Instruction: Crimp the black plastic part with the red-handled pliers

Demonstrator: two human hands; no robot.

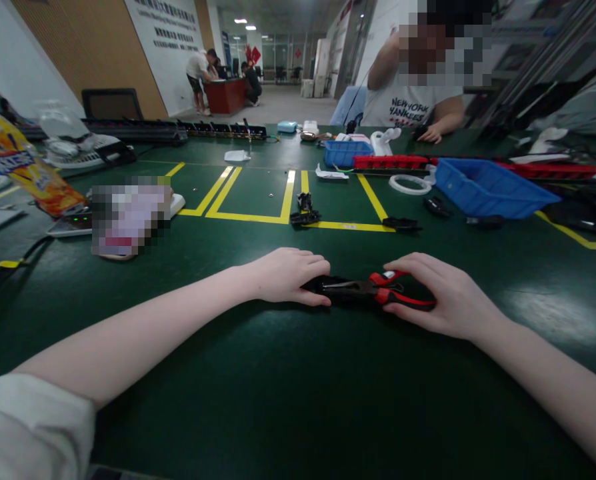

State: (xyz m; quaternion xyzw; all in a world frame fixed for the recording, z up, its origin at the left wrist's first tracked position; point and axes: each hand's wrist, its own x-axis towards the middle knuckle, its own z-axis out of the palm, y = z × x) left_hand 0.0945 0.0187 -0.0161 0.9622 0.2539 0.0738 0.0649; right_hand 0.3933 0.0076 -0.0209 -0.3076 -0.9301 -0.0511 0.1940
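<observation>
My right hand is closed round the red and black handles of a pair of pliers, whose jaws point left. My left hand is closed on a small black part by the tips of the jaws. Most of that part is hidden by my fingers and the pliers, so whether the jaws grip it is unclear. Both hands are low over the green table. Beyond them several black pieces lie by the yellow tape lines, and another black piece rests farther right.
A blue bin stands at the right, with a white ring beside it. Behind is a smaller blue bin. A phone and an orange bottle are at the left. Across the table sits a person.
</observation>
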